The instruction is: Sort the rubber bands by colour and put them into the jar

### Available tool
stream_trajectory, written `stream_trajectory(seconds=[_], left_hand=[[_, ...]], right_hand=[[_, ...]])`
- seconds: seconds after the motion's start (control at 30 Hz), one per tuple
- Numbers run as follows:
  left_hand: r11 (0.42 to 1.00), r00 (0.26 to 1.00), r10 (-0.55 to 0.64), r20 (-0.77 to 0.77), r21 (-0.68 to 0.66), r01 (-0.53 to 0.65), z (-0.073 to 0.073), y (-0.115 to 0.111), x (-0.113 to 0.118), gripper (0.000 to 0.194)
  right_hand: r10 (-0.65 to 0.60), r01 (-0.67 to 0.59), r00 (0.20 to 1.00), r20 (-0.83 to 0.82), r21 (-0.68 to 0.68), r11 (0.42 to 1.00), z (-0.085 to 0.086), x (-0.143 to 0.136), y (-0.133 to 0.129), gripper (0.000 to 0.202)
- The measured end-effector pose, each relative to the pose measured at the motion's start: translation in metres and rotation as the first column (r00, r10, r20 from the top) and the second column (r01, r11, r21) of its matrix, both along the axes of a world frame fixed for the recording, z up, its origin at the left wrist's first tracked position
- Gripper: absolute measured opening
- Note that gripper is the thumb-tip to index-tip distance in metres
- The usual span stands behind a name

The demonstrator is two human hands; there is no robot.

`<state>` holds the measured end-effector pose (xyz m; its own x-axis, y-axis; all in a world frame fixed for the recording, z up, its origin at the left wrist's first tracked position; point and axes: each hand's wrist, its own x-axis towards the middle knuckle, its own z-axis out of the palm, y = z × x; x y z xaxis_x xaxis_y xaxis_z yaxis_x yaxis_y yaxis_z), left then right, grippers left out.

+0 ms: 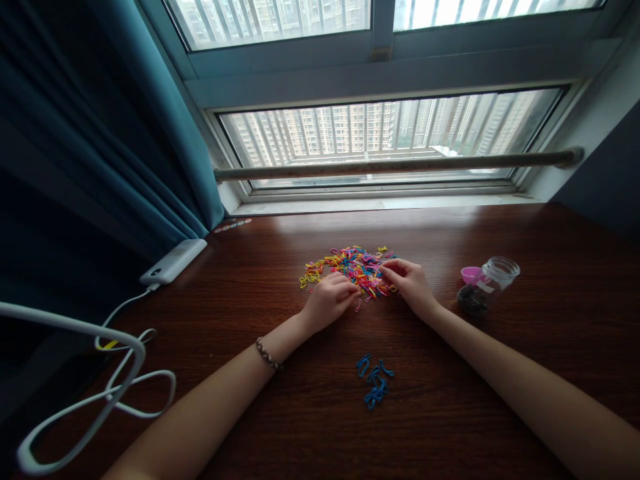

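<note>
A heap of small looped bands (355, 265) in yellow, pink, orange and blue lies on the brown table. At its near left side, my left hand (330, 300) has its fingers curled together, touching the edge of the heap; its fingertips hide whatever they may hold. My right hand (407, 280) reaches the heap's right side with thumb and forefinger pinched at the bands, and I cannot make out what is between them. Closer to me, several blue bands (376, 387) lie in a small loose group, apart from both hands.
Right of my right hand, a clear jar (486, 285) with dark contents stands beside a pink cup-like piece (471, 275). A white power bank (174, 260) with a cable lies at the left by the blue curtain (165, 133). A window with a rail (390, 165) borders the back.
</note>
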<state>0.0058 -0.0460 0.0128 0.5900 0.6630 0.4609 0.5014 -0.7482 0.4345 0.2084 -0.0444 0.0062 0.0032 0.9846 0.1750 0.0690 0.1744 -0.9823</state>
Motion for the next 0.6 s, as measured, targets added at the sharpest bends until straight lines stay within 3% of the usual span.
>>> stream_trajectory(seconds=[0.07, 0.13, 0.17, 0.23, 0.3, 0.33, 0.37, 0.4, 0.43, 0.5, 0.57, 0.6], left_hand=[[0.988, 0.992, 0.121, -0.045, 0.1, -0.116, -0.007, 0.012, -0.008, 0.019], [0.978, 0.984, 0.161, -0.076, 0.147, -0.148, -0.012, 0.02, -0.013, 0.016], [0.977, 0.984, 0.158, -0.084, 0.155, -0.144, -0.013, 0.022, -0.014, 0.015], [0.981, 0.987, 0.129, -0.095, 0.155, -0.114, -0.014, 0.023, -0.015, 0.014], [0.983, 0.989, 0.11, -0.103, 0.158, -0.092, -0.014, 0.022, -0.014, 0.014], [0.982, 0.988, 0.111, -0.109, 0.163, -0.093, -0.013, 0.021, -0.013, 0.014], [0.98, 0.986, 0.12, -0.115, 0.171, -0.099, -0.013, 0.021, -0.013, 0.014], [0.978, 0.984, 0.131, -0.123, 0.18, -0.107, -0.013, 0.02, -0.012, 0.015], [0.976, 0.981, 0.14, -0.134, 0.188, -0.114, -0.013, 0.02, -0.012, 0.015], [0.973, 0.976, 0.146, -0.16, 0.204, -0.112, -0.014, 0.02, -0.012, 0.015], [0.97, 0.972, 0.145, -0.185, 0.218, -0.104, -0.015, 0.021, -0.012, 0.016], [0.969, 0.97, 0.145, -0.196, 0.224, -0.1, -0.015, 0.021, -0.012, 0.017]], right_hand=[[0.193, -0.197, 0.98, -0.057, -0.073, 0.978, 0.008, -0.004, -0.006, 0.029], [0.45, -0.457, 0.89, -0.078, -0.154, 0.876, 0.016, -0.008, -0.014, 0.029], [0.577, -0.582, 0.812, -0.088, -0.199, 0.789, 0.02, -0.01, -0.018, 0.028], [0.784, -0.774, 0.609, -0.119, -0.302, 0.556, 0.024, -0.014, -0.027, 0.029], [0.891, -0.856, 0.425, -0.156, -0.39, 0.34, 0.025, -0.016, -0.033, 0.03], [0.914, -0.865, 0.371, -0.163, -0.42, 0.276, 0.024, -0.018, -0.035, 0.032], [0.923, -0.864, 0.351, -0.161, -0.436, 0.252, 0.023, -0.018, -0.035, 0.033], [0.916, -0.856, 0.374, -0.146, -0.435, 0.279, 0.021, -0.019, -0.035, 0.034], [0.889, -0.836, 0.442, -0.117, -0.412, 0.362, 0.019, -0.018, -0.032, 0.035], [0.742, -0.713, 0.67, -0.037, -0.314, 0.627, 0.014, -0.016, -0.025, 0.034], [0.439, -0.425, 0.896, 0.064, -0.164, 0.89, 0.009, -0.012, -0.017, 0.033], [0.264, -0.255, 0.956, 0.127, -0.078, 0.964, 0.007, -0.009, -0.012, 0.033]])
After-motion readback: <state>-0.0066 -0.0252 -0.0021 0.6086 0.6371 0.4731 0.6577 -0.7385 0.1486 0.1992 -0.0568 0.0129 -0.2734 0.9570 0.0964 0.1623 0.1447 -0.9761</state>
